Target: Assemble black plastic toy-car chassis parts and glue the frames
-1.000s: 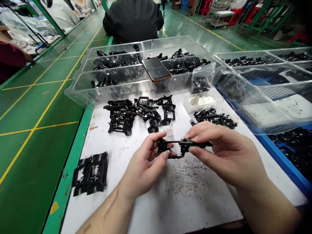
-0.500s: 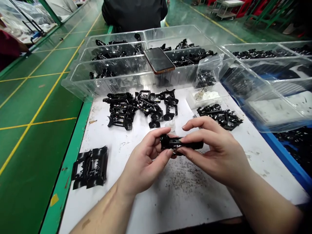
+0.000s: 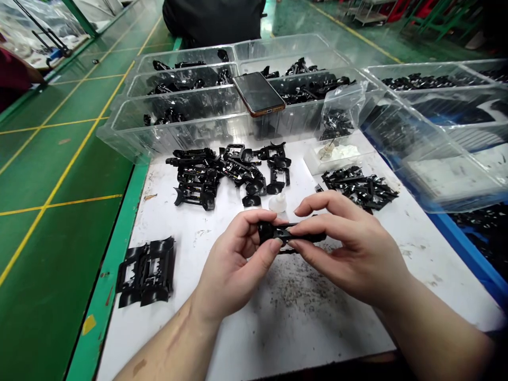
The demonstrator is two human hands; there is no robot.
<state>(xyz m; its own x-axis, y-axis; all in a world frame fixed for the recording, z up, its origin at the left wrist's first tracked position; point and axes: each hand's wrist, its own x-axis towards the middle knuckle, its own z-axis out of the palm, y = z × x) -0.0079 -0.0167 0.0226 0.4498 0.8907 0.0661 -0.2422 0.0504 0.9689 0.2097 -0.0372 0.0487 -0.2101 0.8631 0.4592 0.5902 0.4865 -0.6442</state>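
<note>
Above the white tabletop (image 3: pixel 254 338), a glossy black plastic part (image 3: pixel 268 230) is held level between both hands. My left hand (image 3: pixel 238 264) grips its left end, the thumb pressed along the near side. With thumb and fingertips, my right hand (image 3: pixel 349 243) pinches the middle of the same part; its index finger is raised off it. The fingers hide much of the part. Just beyond sits a small white translucent bottle (image 3: pixel 278 203). Past it lies a heap of black plastic frames (image 3: pixel 238 169), and on the right a pile of small black pieces (image 3: pixel 359 186).
Two joined black frames (image 3: pixel 146 272) lie at the left. A clear divided tray (image 3: pixel 190 132) spans the back, a phone (image 3: pixel 259 94) resting across it. A white box (image 3: pixel 317 163) and a plastic bag (image 3: pixel 341 114) stand back right. Another person (image 3: pixel 214 21) is beyond.
The black part has tilted slightly and shifted a little left in my hands. Both hands keep their hold, and the things on the table lie as before.
</note>
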